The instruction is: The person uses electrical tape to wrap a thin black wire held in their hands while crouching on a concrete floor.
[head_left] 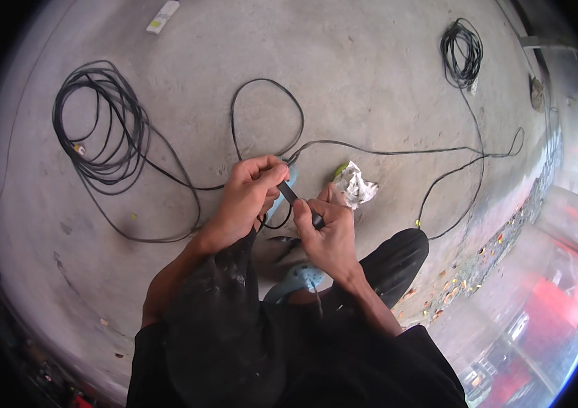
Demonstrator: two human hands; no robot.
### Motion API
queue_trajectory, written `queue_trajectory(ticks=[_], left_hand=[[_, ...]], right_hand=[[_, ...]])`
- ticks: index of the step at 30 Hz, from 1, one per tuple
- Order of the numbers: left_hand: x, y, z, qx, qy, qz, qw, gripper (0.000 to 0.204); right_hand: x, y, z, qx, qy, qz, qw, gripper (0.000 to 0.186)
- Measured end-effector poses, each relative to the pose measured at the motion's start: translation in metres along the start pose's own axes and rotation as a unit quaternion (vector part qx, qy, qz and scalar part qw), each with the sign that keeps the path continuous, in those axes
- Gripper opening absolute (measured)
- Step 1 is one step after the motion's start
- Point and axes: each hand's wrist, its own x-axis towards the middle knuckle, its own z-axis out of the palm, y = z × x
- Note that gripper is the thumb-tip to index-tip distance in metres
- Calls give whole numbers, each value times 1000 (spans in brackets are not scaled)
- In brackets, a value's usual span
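My left hand (248,197) is closed, with thumb and forefinger pinching one end of a flat black strip that looks like electrical tape (287,192). The strip runs taut to my right hand (329,234), whose fingers wrap round a dark, rounded end of it, perhaps the roll. A black cable (276,225) loops just below the strip and passes behind my left hand; whether those fingers also grip it is hidden. Beside my right hand, a crumpled silvery wrapper (355,186) lies on the floor against a yellow-green round thing (340,171), partly covered.
Black cable lies in a large coil (102,170) at left and a smaller coil (462,54) at far right, with loose runs between. A pale box (163,17) sits on the concrete floor (370,81) at the back. Light-blue footwear (304,277) shows below my hands. Debris lines the right edge.
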Motion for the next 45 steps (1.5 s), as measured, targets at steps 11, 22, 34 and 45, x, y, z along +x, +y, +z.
queue_trajectory(ticks=[11,22,34,45], left_hand=[[-7,35,-10,-116,-166,-81,976,18],[-25,39,3,429,27,331,840,7],[-43,93,6,491,-3,372,788,2],[-38,91,1,464,-42,286,837,15]], right_hand=[[8,-1,-32,26,-37,-14,999,28],[3,-17,-21,142,-80,-89,983,21],[17,-24,15,226,-7,-205,952,27],[27,-38,14,284,-9,-225,932,36]])
